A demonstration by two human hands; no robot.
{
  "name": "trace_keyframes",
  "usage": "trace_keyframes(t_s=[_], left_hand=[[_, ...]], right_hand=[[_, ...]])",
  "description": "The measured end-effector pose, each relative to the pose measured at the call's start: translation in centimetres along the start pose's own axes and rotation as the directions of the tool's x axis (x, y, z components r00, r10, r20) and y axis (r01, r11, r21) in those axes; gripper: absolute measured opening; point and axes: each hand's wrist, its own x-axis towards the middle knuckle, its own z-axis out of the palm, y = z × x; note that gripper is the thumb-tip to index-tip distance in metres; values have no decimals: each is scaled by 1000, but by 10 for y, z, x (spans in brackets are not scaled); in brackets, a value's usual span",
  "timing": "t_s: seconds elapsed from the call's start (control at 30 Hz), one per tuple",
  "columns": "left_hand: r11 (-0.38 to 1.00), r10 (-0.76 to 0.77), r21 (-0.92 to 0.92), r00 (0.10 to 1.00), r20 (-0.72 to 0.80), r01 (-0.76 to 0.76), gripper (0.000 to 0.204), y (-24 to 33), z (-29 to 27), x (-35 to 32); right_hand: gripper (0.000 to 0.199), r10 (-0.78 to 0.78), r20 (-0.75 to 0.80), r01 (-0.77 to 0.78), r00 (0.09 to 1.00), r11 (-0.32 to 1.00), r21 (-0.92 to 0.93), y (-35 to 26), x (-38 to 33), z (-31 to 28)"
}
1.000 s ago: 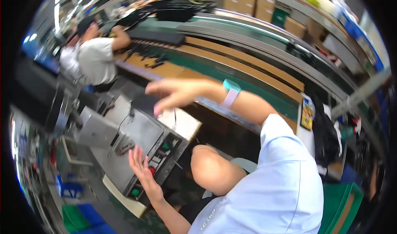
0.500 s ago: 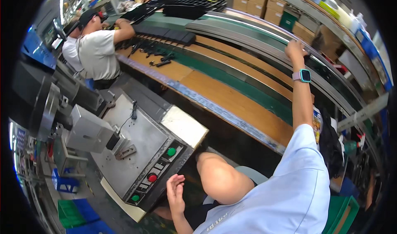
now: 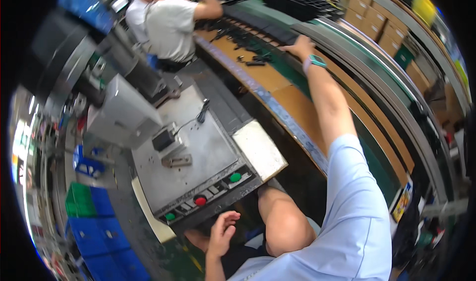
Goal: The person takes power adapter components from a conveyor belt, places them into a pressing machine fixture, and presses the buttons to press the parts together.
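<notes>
"Right hand?"

"My right hand (image 3: 301, 48) is stretched out over the bench (image 3: 296, 101), fingers forward, thumb side unclear. It's at the near end of the dark blocks (image 3: 267, 29). Whether it touches or grips one, I can't tell."

"Where are those blocks, exactly?"

"In a row along the bench, running from my fingertips toward the person in the pale shirt (image 3: 171, 30). Loose black parts (image 3: 255, 62) lie scattered on the brown board, left of my fingers."

"And the left?"

"My left hand (image 3: 221, 233) is low, half open, fingers loosely bent; I see nothing in it. Just in front is the machine (image 3: 210, 142); contact with it, none that I can see."

"Machine face?"

"Red button (image 3: 200, 200) between two green buttons (image 3: 235, 178). On the plate, a small black block (image 3: 163, 139), a cable beside it. White pad (image 3: 259, 149) at the right corner."
</notes>
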Motion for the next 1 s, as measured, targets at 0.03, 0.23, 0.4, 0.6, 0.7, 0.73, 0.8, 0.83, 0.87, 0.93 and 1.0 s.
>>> trace_keyframes(t_s=[0.03,0.23,0.4,0.6,0.7,0.73,0.8,0.83,0.87,0.93,1.0], left_hand=[[998,53,20,999,10,-53,40,11,-2,4],[957,262,203,919,-294,-208,30,56,-92,64],[768,582,566,694,-423,-300,47,63,-216,165],[837,539,268,802,-258,-476,86,85,-217,208],[841,467,-175,850,-243,-512,95,84,-211,164],[812,455,-302,866,-210,-500,97,77,-214,140],[647,514,-466,797,-318,-604,107,67,-178,101],[525,517,-608,791,-327,-595,109,63,-160,81],[413,529,-708,784,-326,-573,111,53,-152,56],[199,501,-839,788,-358,-507,98,41,-120,19],[136,351,-855,831,-431,-501,67,35,-93,-18]], right_hand=[[99,3,-83,-8,997,998,-60,17,9,-9],[66,-415,-239,367,878,903,-223,67,-59,-135],[70,-531,-530,744,661,554,373,-2,-134,-227],[73,-624,-474,762,621,338,553,-68,-177,-222],[55,-645,-315,677,697,446,585,-78,-177,-157],[46,-664,-148,513,733,397,761,-106,-209,-137],[43,-690,-50,450,722,414,792,-133,-236,-84],[44,-711,111,388,695,500,774,-147,-247,-60],[46,-772,145,378,619,455,807,-171,-271,-37],[51,-862,123,415,491,356,837,-194,-289,17],[52,-943,29,608,330,236,758,-215,-308,54]])
